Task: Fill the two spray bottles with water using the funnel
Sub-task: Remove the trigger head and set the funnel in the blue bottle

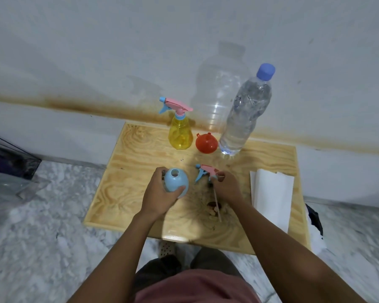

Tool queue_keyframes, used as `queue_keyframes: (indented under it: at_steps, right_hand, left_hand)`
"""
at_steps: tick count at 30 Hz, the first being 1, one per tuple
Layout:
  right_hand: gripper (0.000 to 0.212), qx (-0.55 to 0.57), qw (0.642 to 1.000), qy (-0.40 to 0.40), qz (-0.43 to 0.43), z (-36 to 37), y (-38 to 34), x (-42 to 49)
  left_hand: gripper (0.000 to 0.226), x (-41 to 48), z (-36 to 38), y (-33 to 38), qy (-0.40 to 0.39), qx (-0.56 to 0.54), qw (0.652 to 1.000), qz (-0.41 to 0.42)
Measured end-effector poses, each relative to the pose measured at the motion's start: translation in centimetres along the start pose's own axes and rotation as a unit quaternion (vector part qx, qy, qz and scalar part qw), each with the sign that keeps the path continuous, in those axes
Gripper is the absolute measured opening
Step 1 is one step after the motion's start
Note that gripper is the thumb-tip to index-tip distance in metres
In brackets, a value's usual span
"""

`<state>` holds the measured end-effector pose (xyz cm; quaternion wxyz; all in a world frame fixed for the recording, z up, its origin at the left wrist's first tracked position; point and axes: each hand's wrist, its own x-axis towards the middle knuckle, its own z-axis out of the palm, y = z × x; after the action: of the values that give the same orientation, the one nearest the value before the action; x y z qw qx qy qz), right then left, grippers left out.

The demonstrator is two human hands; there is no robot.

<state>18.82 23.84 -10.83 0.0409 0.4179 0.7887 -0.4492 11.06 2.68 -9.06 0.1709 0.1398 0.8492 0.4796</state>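
Note:
My left hand (159, 192) grips a light blue spray bottle (175, 181) with its neck open and no head on it, standing on the wooden table (127, 171). My right hand (225, 186) pinches the pink and blue spray head (206, 171) just right of that bottle; its thin dip tube (217, 205) trails toward the table's front. Farther back stands a yellow spray bottle (180, 134) with its pink head on. Beside it lies a red funnel (206, 143). A clear water bottle (245, 114) with a blue cap stands right of the funnel.
A large clear plastic bottle (217, 92) stands at the back by the wall. Folded white paper towels (271, 197) lie at the table's right side. Brown stains (214, 207) mark the wood near my right hand. Marble floor surrounds the table.

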Motion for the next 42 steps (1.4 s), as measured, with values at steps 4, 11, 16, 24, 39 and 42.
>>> queue_keyframes:
  at_steps: [4, 11, 16, 24, 39, 42]
  right_hand:
    - [0.036, -0.046, 0.997, 0.042, -0.04, -0.6, -1.4, 0.7]
    - [0.044, 0.025, 0.994, 0.054, -0.093, -0.8, -8.3, 4.4]
    - [0.054, 0.069, 0.995, 0.055, -0.036, 0.4, -10.5, 6.6]
    - [0.029, 0.055, 0.994, 0.099, -0.008, 1.8, -10.2, 8.7]
    - [0.032, 0.105, 0.968, 0.184, -0.138, -1.5, -8.1, -0.5]
    - [0.028, 0.125, 0.968, 0.154, -0.156, -2.4, -8.7, -2.4]
  left_hand:
    - [0.067, 0.3, -0.2, 0.2, -0.01, 0.008, 1.0, -0.006]
    - [0.056, 0.8, -0.7, 0.6, -0.029, 0.018, 0.999, 0.001]
    - [0.055, 0.9, -0.7, 0.6, -0.038, 0.011, 0.999, -0.007]
    - [0.06, 0.9, -0.7, 0.1, -0.049, 0.004, 0.999, -0.004]
    - [0.07, 0.0, -0.2, 1.4, -0.002, 0.071, 0.997, -0.001]
    - [0.084, -0.2, -0.2, 1.4, 0.006, 0.078, 0.997, 0.022]
